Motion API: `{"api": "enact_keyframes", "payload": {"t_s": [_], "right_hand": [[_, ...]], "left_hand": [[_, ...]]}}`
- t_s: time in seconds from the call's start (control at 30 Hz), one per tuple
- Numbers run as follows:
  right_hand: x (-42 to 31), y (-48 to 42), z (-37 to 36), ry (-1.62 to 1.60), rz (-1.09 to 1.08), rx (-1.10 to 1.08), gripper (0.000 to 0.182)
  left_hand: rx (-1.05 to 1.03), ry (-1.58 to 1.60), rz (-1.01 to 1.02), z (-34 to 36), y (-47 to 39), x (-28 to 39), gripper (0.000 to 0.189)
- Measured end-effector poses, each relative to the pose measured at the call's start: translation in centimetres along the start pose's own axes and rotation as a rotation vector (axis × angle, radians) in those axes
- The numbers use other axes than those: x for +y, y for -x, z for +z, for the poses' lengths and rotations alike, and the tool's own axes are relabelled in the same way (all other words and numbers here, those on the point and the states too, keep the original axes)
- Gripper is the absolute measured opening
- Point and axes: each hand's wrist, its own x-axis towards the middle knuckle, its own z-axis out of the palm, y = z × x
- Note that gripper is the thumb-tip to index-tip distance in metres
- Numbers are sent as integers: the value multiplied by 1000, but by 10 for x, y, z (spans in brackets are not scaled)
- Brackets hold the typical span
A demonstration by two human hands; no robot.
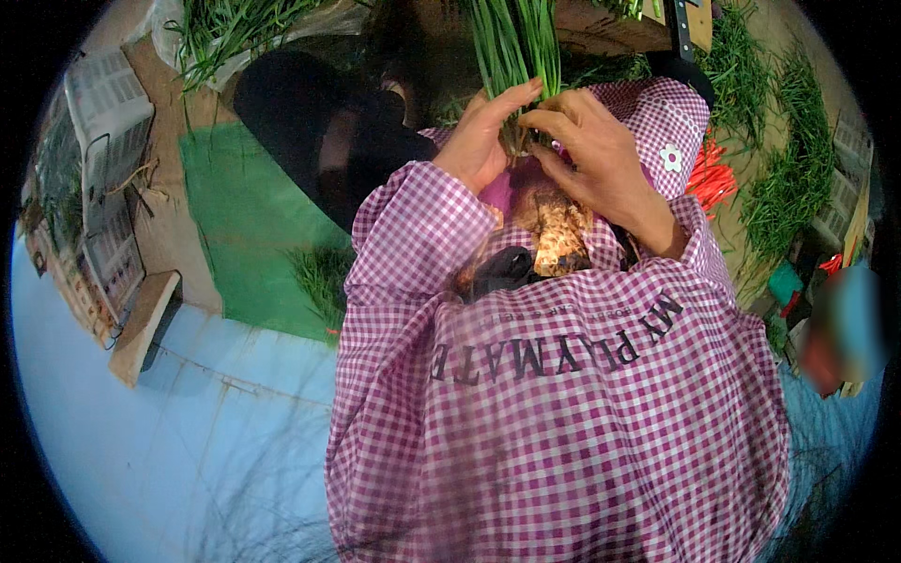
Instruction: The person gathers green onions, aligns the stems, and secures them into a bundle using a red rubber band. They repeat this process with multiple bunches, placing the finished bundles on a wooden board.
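My left hand [486,134] is closed around the lower part of a bunch of long green leafy stalks [517,49], which look like Chinese chives. The stalks point away from me, and their pale root ends lie nearest my lap. On the right, my right hand [584,148] is bent over the root ends, its thumb and fingertips close together at the bunch's side. Whether those fingertips pinch a stalk or a tie cannot be made out. Red ties [711,176] lie in a heap beyond my right forearm.
Loose green stalks [232,32] are heaped on plastic at the upper left; more [792,169] lie on the right. A green mat [246,232] holds a small bunch [320,281]. Plastic crates [109,105] stand far left. A wooden board with a dark metal strip [681,32] is at the top.
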Motion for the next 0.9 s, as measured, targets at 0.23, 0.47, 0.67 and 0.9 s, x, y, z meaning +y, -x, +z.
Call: {"api": "enact_keyframes", "payload": {"t_s": [0.23,0.47,0.67,0.9], "right_hand": [[4,4,-2,-170,41,-103,19],[-9,25,-40,-1040,423,-240,8],[8,37,-26,-531,364,-113,13],[6,34,-5,-312,286,-28,26]], "left_hand": [[26,9,-23,7,-3,0,23],[-5,-46,-51,-3,-7,-1,27],[10,-57,-59,-5,-9,-1,30],[0,20,-56,0,-10,-2,28]]}}
